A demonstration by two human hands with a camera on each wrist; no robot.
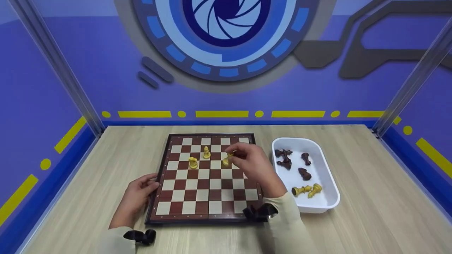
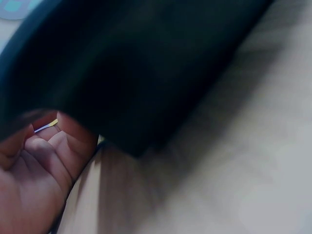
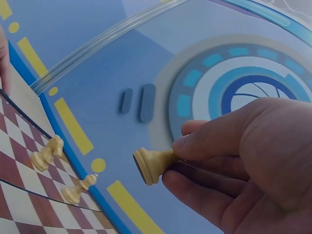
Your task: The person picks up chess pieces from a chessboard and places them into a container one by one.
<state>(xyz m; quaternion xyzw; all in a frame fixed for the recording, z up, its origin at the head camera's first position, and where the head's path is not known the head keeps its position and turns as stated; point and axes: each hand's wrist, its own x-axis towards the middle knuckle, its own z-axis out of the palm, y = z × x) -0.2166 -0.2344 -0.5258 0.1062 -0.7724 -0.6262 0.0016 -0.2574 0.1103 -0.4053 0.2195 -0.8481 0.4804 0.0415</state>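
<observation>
Over the right half of the brown-and-cream chessboard (image 1: 215, 194), my right hand (image 1: 252, 164) pinches a pale yellow chess piece (image 3: 154, 165) between thumb and fingers. Its round base points away from the hand in the right wrist view; the fingers hide its top, so its kind cannot be told. Two yellow pieces stand upright on the board to the left: a knight (image 1: 192, 163) and what looks like a bishop (image 1: 206, 152). My left hand (image 1: 136, 195) rests with its fingertips against the board's left edge. In the left wrist view, a dark surface covers part of that hand.
Right of the board stands a white plastic tray (image 1: 333, 188). Several dark chess pieces (image 1: 304, 174) lie in it, with two yellow pieces (image 1: 315, 190) near its front. The wooden table (image 1: 374, 197) ends at blue panels behind and at both sides.
</observation>
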